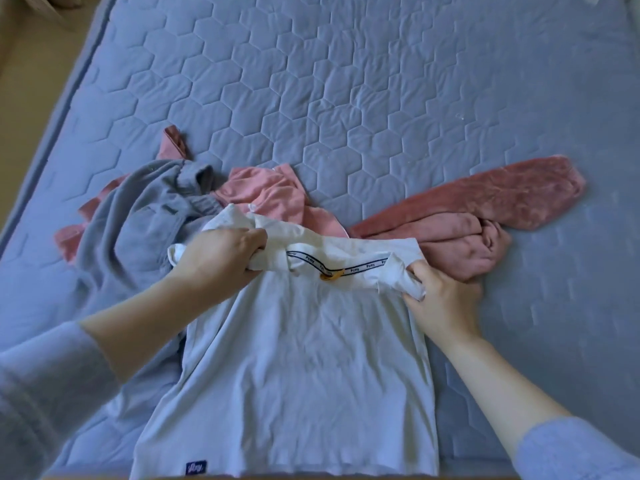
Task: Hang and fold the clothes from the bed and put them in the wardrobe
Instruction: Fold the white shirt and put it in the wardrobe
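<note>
Both hands [221, 254] [443, 299] grip white shirt [304, 358] on bed [346, 98].

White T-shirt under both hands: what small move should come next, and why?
Probably fold the collar end down toward the hem. The white T-shirt lies mostly flat on the bed, and the left hand and right hand each grip bunched fabric at its shoulders.

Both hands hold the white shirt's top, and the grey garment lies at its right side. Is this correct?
No: the head view shows the grey garment at the left side of the white shirt. Left hand and right hand do hold its top.
</note>
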Motion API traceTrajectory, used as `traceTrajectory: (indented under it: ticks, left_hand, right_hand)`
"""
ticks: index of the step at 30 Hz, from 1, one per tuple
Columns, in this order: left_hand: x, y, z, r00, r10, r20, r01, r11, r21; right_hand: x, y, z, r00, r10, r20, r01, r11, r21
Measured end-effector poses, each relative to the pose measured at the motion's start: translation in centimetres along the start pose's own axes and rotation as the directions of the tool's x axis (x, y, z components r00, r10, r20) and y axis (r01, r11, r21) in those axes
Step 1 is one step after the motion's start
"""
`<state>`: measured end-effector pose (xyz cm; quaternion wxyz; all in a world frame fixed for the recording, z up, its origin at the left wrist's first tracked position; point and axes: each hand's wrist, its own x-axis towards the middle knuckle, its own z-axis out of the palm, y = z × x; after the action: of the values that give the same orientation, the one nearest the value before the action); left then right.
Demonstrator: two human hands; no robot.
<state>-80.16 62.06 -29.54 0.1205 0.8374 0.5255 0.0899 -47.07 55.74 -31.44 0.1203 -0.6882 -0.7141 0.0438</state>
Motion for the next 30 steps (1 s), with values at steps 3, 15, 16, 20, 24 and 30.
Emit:
traceTrajectory:
  ticks: [3, 15, 16, 20, 24, 30]
  left_hand:
    - [-4.1, 1.8, 1.3, 0.999, 0.001, 0.034, 0.0, 1.0, -0.018]
    - [-20.9, 3.1, 14.3, 0.931, -0.152, 0.331, 0.148, 0.988, 0.039]
    - [-21.5, 3.0, 14.7, 0.931, -0.14, 0.336, 0.133, 0.99, 0.042]
    - [-23.5, 2.9, 14.9, 0.936, -0.086, 0.341, 0.077, 0.996, 0.039]
    - [-25.8, 3.7, 14.2, 0.935, 0.007, 0.354, 0.015, 0.998, -0.061]
    - [-28.5, 4.7, 14.6, 0.88, -0.049, 0.472, 0.084, 0.995, -0.054]
  right_hand:
    - [-5.6, -0.3, 0.8, 0.995, 0.036, 0.093, -0.04, 0.998, 0.049]
    - [-21.1, 0.3, 9.5, 0.933, -0.124, 0.339, 0.12, 0.992, 0.032]
    - [-21.6, 0.4, 9.8, 0.93, -0.119, 0.349, 0.12, 0.993, 0.017]
    - [-23.3, 0.8, 9.9, 0.902, -0.196, 0.384, 0.202, 0.979, 0.026]
    - [-24.8, 1.0, 9.2, 0.872, -0.261, 0.415, 0.26, 0.964, 0.06]
    - [-26.5, 0.7, 9.3, 0.793, -0.034, 0.608, 0.199, 0.958, -0.207]
